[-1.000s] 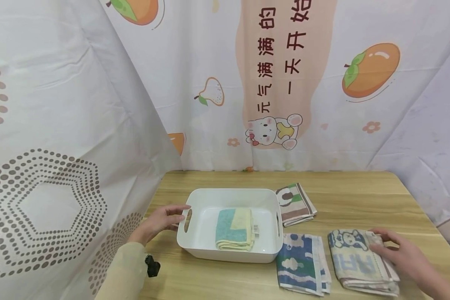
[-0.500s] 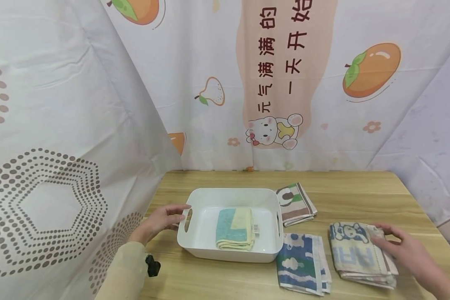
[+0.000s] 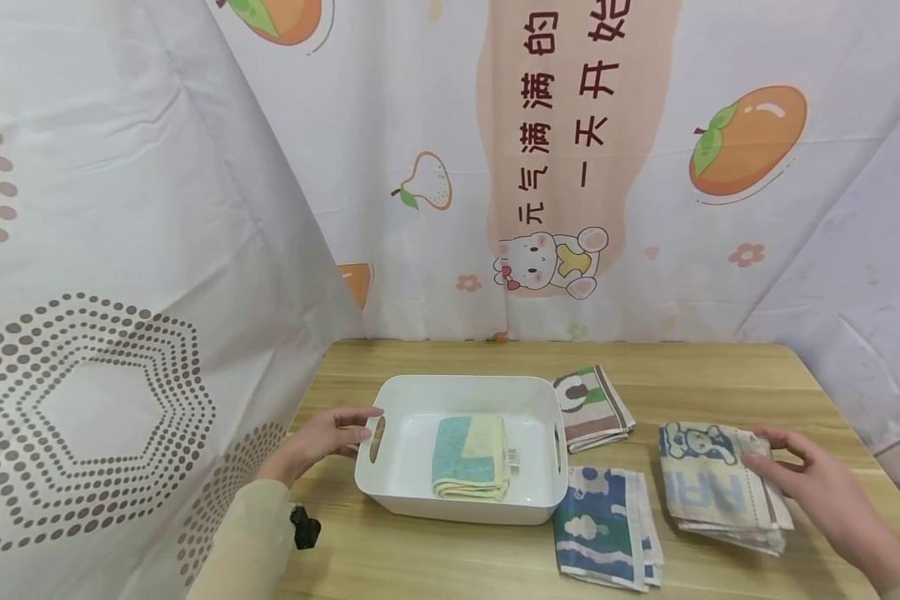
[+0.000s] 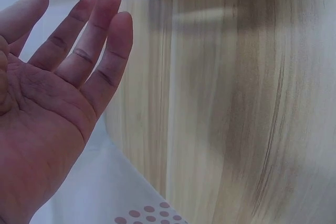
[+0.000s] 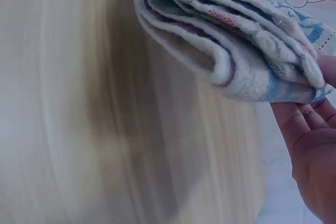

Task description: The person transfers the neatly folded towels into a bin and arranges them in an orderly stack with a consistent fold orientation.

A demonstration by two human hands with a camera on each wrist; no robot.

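My right hand [image 3: 813, 475] pinches the right edge of a folded cream-and-blue towel [image 3: 708, 483], thumb on top and fingers underneath. In the right wrist view the folded layers of this towel [image 5: 226, 40] hang over the wood, with a shadow below. My left hand [image 3: 322, 442] holds the left handle rim of a white plastic basket [image 3: 461, 510]. The left wrist view shows the fingers of this hand [image 4: 63, 93] fairly straight, their tips at the rim. Inside the basket lies a folded teal-and-yellow towel [image 3: 468, 458].
A blue-and-green folded towel [image 3: 600, 529] lies right of the basket, close to its front corner. Behind it, a brown-striped towel [image 3: 596, 404] lies partly hidden by the basket. The wooden table [image 3: 720, 383] meets a printed curtain [image 3: 420, 275] at the back.
My right hand has raised the cream-and-blue towel off the table and moved it slightly away from me. The left hand stays at the basket's handle.
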